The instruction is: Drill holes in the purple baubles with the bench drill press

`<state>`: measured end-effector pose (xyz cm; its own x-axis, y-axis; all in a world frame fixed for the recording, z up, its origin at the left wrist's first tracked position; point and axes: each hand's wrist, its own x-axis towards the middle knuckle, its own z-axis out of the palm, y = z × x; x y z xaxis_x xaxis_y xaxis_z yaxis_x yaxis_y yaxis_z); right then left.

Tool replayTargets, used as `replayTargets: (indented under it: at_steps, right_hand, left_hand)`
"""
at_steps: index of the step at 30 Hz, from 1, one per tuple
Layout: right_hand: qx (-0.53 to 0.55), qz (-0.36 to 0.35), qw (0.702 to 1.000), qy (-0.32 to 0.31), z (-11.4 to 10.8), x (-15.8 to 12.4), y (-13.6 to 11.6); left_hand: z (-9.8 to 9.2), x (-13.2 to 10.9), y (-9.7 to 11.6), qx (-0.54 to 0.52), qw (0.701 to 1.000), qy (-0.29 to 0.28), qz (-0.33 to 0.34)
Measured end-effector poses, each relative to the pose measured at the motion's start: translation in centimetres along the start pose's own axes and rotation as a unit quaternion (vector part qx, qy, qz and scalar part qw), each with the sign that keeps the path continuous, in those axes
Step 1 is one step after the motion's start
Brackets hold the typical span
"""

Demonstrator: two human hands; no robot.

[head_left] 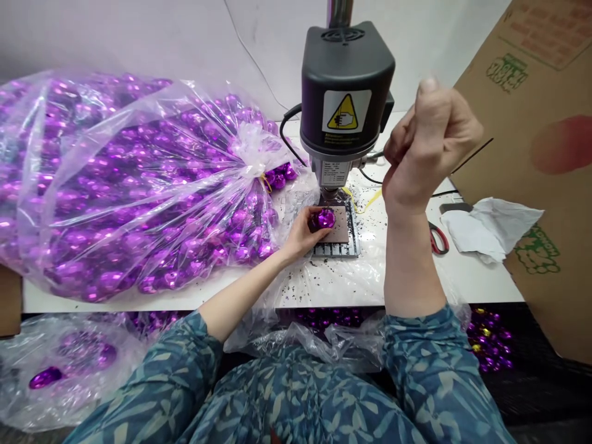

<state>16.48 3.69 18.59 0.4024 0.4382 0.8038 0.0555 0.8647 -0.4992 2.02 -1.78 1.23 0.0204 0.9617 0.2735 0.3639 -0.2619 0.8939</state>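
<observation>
Between its thumb and fingers, my left hand (306, 231) holds a shiny purple bauble (326, 217). The bauble is over a square brown board (341, 229) on the metal base (354, 250) of a small bench drill press (346, 80). The chuck (329, 193) is just above and behind the bauble; whether a bit touches it cannot be made out. Up at the right side of the machine, my right hand (428, 142) is closed in a fist round the drill press lever. A thin dark rod (472, 155) shows beyond that hand.
A big clear bag of purple baubles (139, 191) fills the left of the white table (370, 280). Dark chips litter the tabletop round the base. Red-handled scissors (439, 239), crumpled white paper (490, 225) and a cardboard box (531, 203) are on the right. More baubles (493, 339) lie below the table edge.
</observation>
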Motion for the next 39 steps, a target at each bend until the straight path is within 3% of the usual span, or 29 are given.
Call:
replayTargets:
  at_steps: [2, 4, 7, 9, 10, 12, 15, 17, 20, 23, 29, 32, 34, 36, 39]
  right_hand:
    - [-0.002, 0.03, 0.999, -0.013, 0.4, 0.9, -0.2]
    - [0.017, 0.043, 0.999, -0.016, 0.5, 1.2, -0.1]
    - [0.039, 0.041, 0.998, 0.002, 0.6, 1.0, 0.3]
    - [0.055, 0.028, 0.998, 0.016, 0.6, 0.9, 0.5]
    - [0.064, 0.022, 0.997, 0.022, 0.6, 0.8, 0.5]
    - [0.076, 0.021, 0.997, 0.02, 0.6, 0.8, 0.6]
    - [0.076, 0.022, 0.997, 0.016, 0.4, 0.6, 0.4]
    - [0.074, 0.018, 0.997, 0.018, 0.4, 0.5, 0.3]
    - [0.061, 0.017, 0.998, 0.022, 0.2, 0.3, 0.1]
    - [0.066, 0.017, 0.998, 0.016, 0.1, 0.3, 0.1]
    - [0.051, 0.005, 0.999, 0.012, 0.2, 0.3, 0.2]
    - [0.052, -0.001, 0.998, 0.017, 0.3, 0.2, 0.1]
    - [0.03, 0.004, 0.999, 0.017, 0.3, 0.1, 0.0]
    - [-0.005, 0.012, 1.0, 0.014, 0.3, -0.1, -0.1]
    - [-0.032, 0.022, 0.999, 0.007, 0.1, -0.3, -0.1]
  left_hand:
    - [-0.5, -2.2, 1.4, 0.021, 0.999, -0.008, 0.037]
    - [-0.8, -5.5, 2.9, 0.019, 0.988, -0.113, 0.105]
    - [-0.9, -10.6, 4.4, 0.093, 0.911, -0.334, 0.224]
    - [-1.0, -12.4, 4.6, 0.162, 0.865, -0.383, 0.28]
    - [-1.1, -12.4, 4.4, 0.174, 0.862, -0.375, 0.292]
    - [-1.9, -10.5, 3.6, 0.149, 0.896, -0.315, 0.275]
    - [-3.9, -3.4, 1.6, 0.139, 0.963, -0.151, 0.175]
    - [-5.3, 2.5, 0.1, 0.231, 0.967, -0.066, 0.088]
    - [-6.5, 9.8, -2.0, 0.326, 0.943, -0.058, 0.002]
    - [-6.4, 13.0, -3.9, 0.33, 0.941, -0.077, -0.006]
    - [-5.2, 13.4, -5.5, 0.314, 0.949, -0.033, -0.008]
    - [-6.0, 12.6, -4.3, 0.351, 0.935, -0.036, -0.025]
    - [-7.0, 11.2, -2.7, 0.33, 0.943, -0.027, -0.018]
    - [-7.7, 9.0, -1.0, 0.239, 0.971, -0.025, -0.004]
    - [-7.5, 5.1, 1.0, 0.007, 0.997, -0.066, -0.034]
